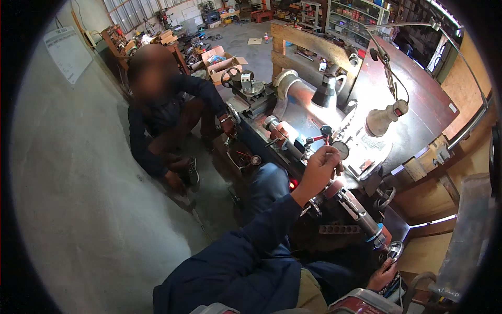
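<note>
Left hand [320, 171]: we have its fingertips drawn together just beside the dial gauge [341, 150]; whether they grip anything, we cannot tell.
Dial gauge: at three o'clock in our view.
Right hand [383, 276]: our fingers meet the handwheel [397, 249] at four o'clock; how closed, we cannot tell.
Lamp [386, 119]: two o'clock from the gauge.
Co-worker [163, 112]: ten o'clock.
</note>
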`<state>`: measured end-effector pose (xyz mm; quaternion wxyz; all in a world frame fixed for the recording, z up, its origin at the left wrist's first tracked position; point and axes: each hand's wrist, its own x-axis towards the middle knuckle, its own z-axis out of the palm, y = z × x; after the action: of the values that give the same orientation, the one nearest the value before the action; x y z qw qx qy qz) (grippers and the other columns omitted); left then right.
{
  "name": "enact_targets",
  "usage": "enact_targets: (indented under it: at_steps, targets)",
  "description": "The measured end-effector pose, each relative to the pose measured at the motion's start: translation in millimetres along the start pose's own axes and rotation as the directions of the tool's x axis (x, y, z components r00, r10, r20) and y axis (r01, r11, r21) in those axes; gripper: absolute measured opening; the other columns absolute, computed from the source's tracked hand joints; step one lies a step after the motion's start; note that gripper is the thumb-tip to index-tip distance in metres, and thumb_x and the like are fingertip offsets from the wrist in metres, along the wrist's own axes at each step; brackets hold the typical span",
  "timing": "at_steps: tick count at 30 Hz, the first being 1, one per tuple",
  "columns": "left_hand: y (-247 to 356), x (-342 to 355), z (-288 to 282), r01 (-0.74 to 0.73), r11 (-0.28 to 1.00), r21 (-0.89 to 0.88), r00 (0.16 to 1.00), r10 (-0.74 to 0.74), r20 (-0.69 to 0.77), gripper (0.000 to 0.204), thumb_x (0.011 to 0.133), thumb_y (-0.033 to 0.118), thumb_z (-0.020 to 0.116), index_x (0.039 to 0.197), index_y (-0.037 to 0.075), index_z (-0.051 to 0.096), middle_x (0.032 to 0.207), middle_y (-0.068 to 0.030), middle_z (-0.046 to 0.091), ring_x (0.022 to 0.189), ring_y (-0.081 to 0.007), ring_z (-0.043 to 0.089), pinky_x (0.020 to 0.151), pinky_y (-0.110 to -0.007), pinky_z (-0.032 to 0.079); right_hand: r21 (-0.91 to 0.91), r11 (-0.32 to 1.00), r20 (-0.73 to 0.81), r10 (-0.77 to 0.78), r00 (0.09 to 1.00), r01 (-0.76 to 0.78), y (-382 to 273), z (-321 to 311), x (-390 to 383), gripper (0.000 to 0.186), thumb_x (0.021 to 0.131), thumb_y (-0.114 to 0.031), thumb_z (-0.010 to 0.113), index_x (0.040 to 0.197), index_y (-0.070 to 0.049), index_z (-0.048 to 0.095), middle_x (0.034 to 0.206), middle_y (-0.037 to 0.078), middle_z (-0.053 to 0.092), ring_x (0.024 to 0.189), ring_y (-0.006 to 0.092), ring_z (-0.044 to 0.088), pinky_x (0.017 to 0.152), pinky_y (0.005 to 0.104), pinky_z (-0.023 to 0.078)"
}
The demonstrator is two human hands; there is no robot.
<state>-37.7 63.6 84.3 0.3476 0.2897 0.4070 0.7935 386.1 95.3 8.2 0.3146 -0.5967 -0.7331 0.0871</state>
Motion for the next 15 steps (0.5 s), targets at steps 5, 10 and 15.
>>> enact_targets:
  at_steps: [5,10,15]
  targets:
    - [1.7,-6.3,13.1,-0.069,0.993,0.091,0.995,0.075,-0.067,0.014,0.096,0.016,0.057,0.094,0.002,0.054,0.074,-0.0028,0.058,0.066,-0.0090,0.052,0.063,-0.024,0.043,-0.037,0.999,0.019,-0.004,1.000,0.005,-11.8,-9.9,-0.5,0.045,0.100,-0.031,0.045,0.112,0.012,0.054,0.105,0.033,0.055,0.101,0.0460,0.050,0.090,0.0465,0.039]
    - [9.5,-7.3,7.6,-0.302,0.874,0.381,0.953,0.281,0.111,0.012,0.090,0.011,0.061,0.091,-0.001,0.057,0.081,-0.0060,0.057,0.070,-0.0147,0.052,0.064,-0.027,0.043,-0.023,0.998,-0.042,-0.052,0.998,0.051,1.2,-2.0,-0.1,0.045,0.101,-0.030,0.044,0.112,0.012,0.053,0.105,0.033,0.054,0.100,0.0459,0.050,0.088,0.0465,0.039]
    - [32.7,-12.2,20.2,-0.365,0.715,0.597,0.930,0.309,0.198,0.014,0.084,0.010,0.067,0.090,0.000,0.058,0.082,-0.0088,0.058,0.068,-0.0200,0.056,0.062,-0.030,0.045,-0.019,0.998,-0.047,-0.063,0.997,0.062,-3.5,-3.8,-1.0,0.044,0.101,-0.030,0.043,0.111,0.012,0.053,0.105,0.032,0.054,0.098,0.0454,0.051,0.087,0.0466,0.039]
